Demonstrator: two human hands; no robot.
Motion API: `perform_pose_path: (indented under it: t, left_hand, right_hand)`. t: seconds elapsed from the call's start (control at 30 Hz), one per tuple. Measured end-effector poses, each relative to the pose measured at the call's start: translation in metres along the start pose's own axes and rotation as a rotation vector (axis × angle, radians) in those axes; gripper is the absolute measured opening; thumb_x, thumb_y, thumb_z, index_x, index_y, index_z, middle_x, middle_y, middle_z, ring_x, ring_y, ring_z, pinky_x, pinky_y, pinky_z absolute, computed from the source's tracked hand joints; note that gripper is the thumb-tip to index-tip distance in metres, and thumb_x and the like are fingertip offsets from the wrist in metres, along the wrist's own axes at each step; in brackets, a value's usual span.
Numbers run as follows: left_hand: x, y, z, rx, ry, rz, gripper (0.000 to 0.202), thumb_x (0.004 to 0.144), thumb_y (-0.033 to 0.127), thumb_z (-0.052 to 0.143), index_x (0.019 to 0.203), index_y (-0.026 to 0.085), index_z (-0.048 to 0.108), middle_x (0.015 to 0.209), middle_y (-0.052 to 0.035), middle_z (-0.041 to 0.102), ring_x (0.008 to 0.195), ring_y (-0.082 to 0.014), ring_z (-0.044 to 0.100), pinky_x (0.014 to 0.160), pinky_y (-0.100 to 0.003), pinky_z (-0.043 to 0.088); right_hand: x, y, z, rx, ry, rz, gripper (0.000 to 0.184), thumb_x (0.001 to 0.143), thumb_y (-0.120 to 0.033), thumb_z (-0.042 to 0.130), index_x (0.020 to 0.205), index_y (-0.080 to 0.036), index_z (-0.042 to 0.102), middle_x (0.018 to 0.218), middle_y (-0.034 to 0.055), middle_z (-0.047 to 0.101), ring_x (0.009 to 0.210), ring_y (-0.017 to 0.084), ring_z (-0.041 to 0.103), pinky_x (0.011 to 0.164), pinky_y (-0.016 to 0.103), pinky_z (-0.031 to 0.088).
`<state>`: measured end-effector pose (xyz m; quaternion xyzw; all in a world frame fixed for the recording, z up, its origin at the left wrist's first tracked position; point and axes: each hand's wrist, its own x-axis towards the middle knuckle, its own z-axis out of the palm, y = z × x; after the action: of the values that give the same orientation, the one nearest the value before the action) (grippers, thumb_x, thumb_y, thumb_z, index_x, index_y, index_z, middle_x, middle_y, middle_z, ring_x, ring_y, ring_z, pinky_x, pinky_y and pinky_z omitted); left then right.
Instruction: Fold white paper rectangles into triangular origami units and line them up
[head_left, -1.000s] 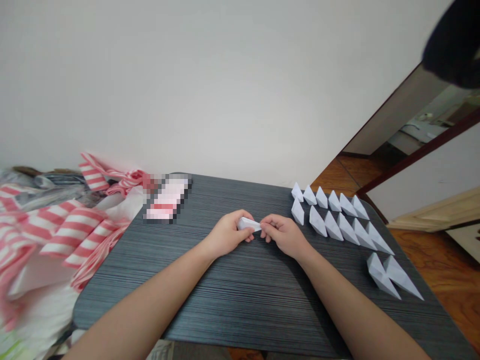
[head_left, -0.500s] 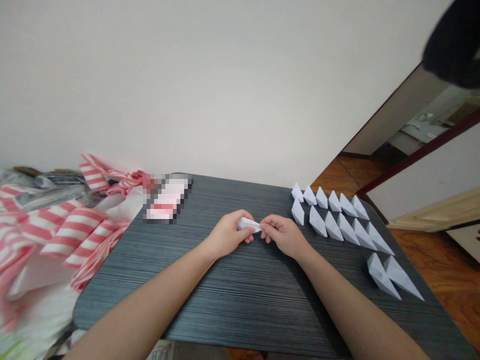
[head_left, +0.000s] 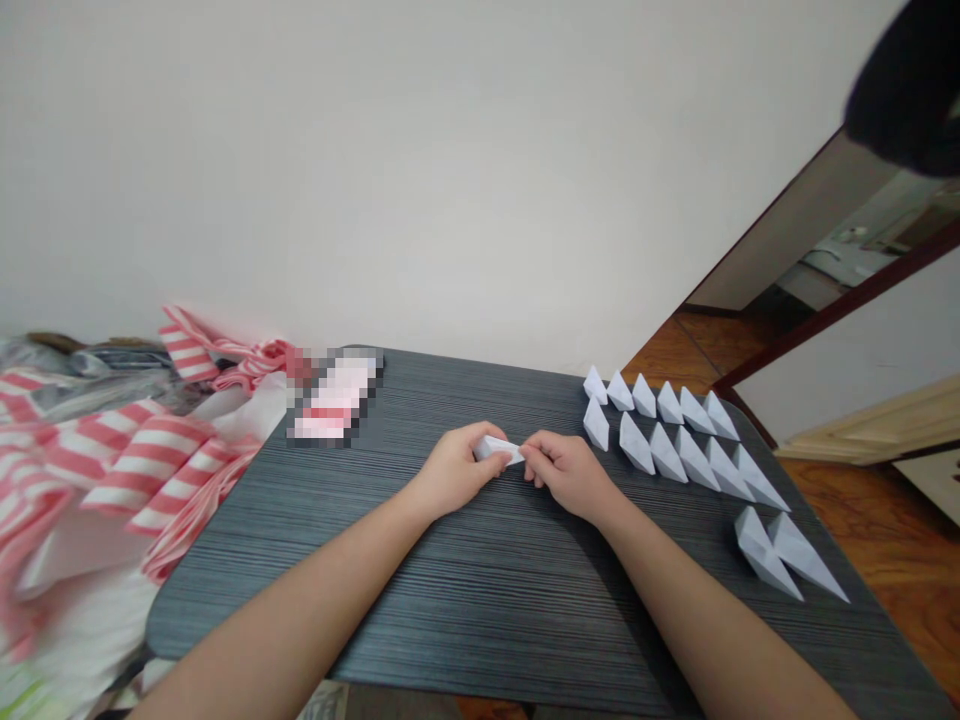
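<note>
My left hand (head_left: pixel 454 468) and my right hand (head_left: pixel 571 472) meet over the middle of a dark striped table (head_left: pixel 465 590). Both pinch one small folded white paper piece (head_left: pixel 498 448) between their fingertips, the left hand round its left end, the right at its right tip. Most of the paper is hidden inside the left fingers. To the right, several finished white folded paper shapes (head_left: pixel 679 440) stand in two rows, with two more (head_left: pixel 784 555) nearer the front right edge.
A pile of red-and-white striped bags (head_left: pixel 127 450) lies off the table's left side. A blurred pink-and-white packet (head_left: pixel 334 400) rests at the table's back left. A white wall stands behind; wooden floor and a doorway (head_left: pixel 825 300) lie to the right.
</note>
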<state>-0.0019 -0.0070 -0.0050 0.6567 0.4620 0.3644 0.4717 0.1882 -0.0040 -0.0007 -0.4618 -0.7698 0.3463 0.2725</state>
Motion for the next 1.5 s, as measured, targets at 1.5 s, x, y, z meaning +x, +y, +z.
perform_pose_path:
  t: [1.5]
  left_hand:
    - [0.007, -0.011, -0.009, 0.070, 0.150, -0.016, 0.028, 0.082, 0.038, 0.049, 0.074, 0.015, 0.061, 0.067, -0.0011, 0.060, 0.062, -0.0124, 0.053, 0.056, -0.023, 0.039]
  right_hand:
    - [0.000, 0.015, -0.004, 0.196, 0.010, 0.093, 0.038, 0.094, -0.038, 0.034, 0.072, -0.017, 0.057, 0.059, 0.0007, 0.061, 0.048, 0.011, 0.054, 0.051, 0.024, 0.041]
